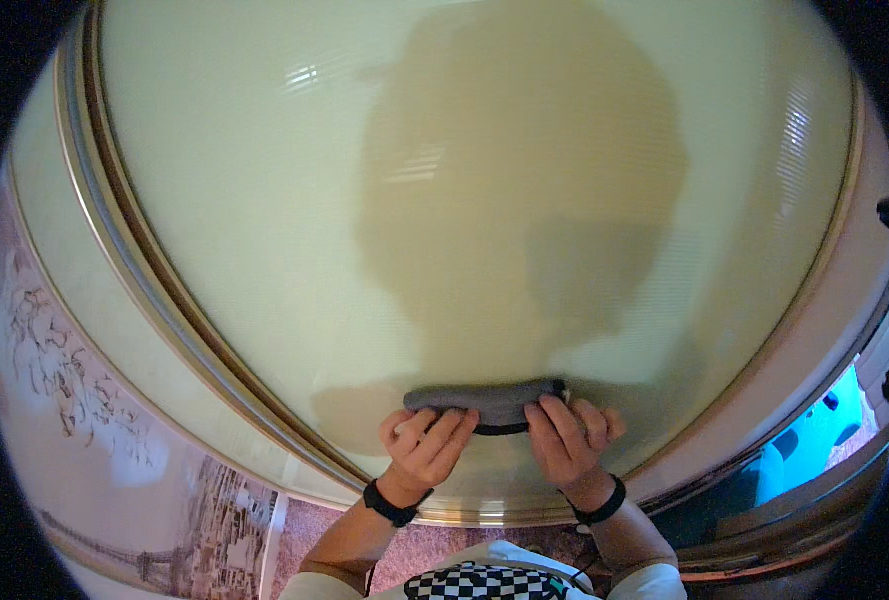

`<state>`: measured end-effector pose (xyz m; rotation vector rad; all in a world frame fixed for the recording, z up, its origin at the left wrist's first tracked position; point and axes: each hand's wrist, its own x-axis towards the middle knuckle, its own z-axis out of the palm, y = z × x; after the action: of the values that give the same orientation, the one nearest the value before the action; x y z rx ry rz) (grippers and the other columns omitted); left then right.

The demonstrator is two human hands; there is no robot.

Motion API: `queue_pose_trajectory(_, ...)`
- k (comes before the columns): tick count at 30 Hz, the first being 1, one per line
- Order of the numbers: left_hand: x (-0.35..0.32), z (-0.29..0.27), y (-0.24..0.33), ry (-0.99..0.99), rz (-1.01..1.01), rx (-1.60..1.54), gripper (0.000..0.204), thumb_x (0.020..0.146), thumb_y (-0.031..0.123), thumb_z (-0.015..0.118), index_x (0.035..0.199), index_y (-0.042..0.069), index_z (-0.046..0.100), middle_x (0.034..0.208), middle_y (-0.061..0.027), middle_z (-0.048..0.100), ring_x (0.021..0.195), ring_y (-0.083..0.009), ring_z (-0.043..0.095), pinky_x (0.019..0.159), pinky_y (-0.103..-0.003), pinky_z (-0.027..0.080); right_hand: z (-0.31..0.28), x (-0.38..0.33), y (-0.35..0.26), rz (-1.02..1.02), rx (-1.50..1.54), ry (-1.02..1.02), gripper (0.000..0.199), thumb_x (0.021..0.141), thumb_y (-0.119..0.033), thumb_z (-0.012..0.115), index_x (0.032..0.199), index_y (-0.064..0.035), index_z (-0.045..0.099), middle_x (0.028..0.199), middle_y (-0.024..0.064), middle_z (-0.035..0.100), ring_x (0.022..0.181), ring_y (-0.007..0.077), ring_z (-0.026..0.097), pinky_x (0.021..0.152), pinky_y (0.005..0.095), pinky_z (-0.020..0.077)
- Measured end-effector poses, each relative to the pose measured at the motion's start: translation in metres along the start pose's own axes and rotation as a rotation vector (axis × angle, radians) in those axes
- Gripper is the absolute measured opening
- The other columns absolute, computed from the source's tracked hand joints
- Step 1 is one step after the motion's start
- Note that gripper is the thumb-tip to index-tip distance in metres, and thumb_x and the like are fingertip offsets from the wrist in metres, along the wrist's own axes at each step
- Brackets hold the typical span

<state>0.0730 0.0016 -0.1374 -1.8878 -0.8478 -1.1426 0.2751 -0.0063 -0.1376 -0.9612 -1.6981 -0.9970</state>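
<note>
A grey cloth (492,402), folded or rolled into a long narrow pad, is being pressed against a pale green glossy panel (264,170) near the panel's lower edge, at the near middle of the view. The cloth is being held at both ends. The left hand (426,445) is being kept on the cloth's left end, its fingers (442,432) curled together and clamped on the fabric. The right hand (567,440) is being kept on the cloth's right end, its fingers (556,425) likewise closed over the fabric. A dark edge of the cloth is being seen hanging between the two hands.

A black band (392,504) is being worn on the left wrist, and another black band (602,504) on the right wrist. A large shadow (524,200) of the person is being cast on the panel above the cloth. The panel is being bordered by a brown and silver frame (154,290), which bends with the lens. A wall covering with sketched drawings (54,370) is being seen at the far left. Blue shapes (814,440) are being seen at the right; what they are cannot be told. A black and white checked garment (484,582) is being seen at the bottom edge.
</note>
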Motion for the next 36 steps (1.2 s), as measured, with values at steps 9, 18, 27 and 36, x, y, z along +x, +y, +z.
queue_pose_trajectory(9, 0.136, 0.004, 0.009, 0.196, -0.027, -0.035, 0.023, 0.068, 0.019, 0.067, 0.090, 0.019, 0.069, 0.103, 0.0042, 0.061, 0.094, -0.0153, 0.049, 0.086, -0.037, 0.033, -0.030, 0.096, 0.054, 0.132, -0.028, 0.178, 0.024, 0.070, -0.005, 0.066, 0.094, -0.0070, 0.067, 0.108, 0.0044, 0.061, 0.096, 0.0254, 0.050, 0.086, 0.0398, 0.0330)
queue_pose_trajectory(18, 0.056, 0.021, 0.051, -0.024, 0.059, -0.045, 0.019, 0.073, 0.020, 0.066, 0.092, 0.021, 0.069, 0.108, 0.0045, 0.062, 0.101, -0.0162, 0.051, 0.095, -0.042, 0.026, -0.036, -0.008, 0.054, 0.170, -0.103, 0.039, 0.015, 0.075, -0.016, 0.066, 0.089, -0.0147, 0.069, 0.104, -0.0014, 0.063, 0.097, 0.0203, 0.051, 0.086, 0.0405, 0.0311)
queue_pose_trajectory(27, 0.167, 0.021, 0.059, 0.126, -0.018, -0.143, 0.014, 0.074, 0.016, 0.064, 0.087, 0.017, 0.067, 0.116, -0.0030, 0.060, 0.113, -0.0232, 0.051, 0.103, -0.045, 0.020, -0.066, 0.085, 0.108, 0.232, -0.099, 0.089, 0.014, 0.078, -0.016, 0.064, 0.092, -0.0136, 0.065, 0.115, 0.0021, 0.060, 0.117, 0.0266, 0.046, 0.102, 0.0487, 0.0234)
queue_pose_trajectory(36, 0.065, 0.049, 0.092, -0.094, 0.168, -0.199, 0.020, 0.070, 0.015, 0.071, 0.089, 0.016, 0.065, 0.114, -0.0050, 0.060, 0.109, -0.0260, 0.053, 0.099, -0.047, 0.027, -0.055, -0.036, 0.107, 0.188, -0.020, -0.007, 0.012, 0.075, -0.010, 0.060, 0.086, -0.0110, 0.060, 0.113, 0.0061, 0.058, 0.111, 0.0288, 0.051, 0.099, 0.0486, 0.0285)
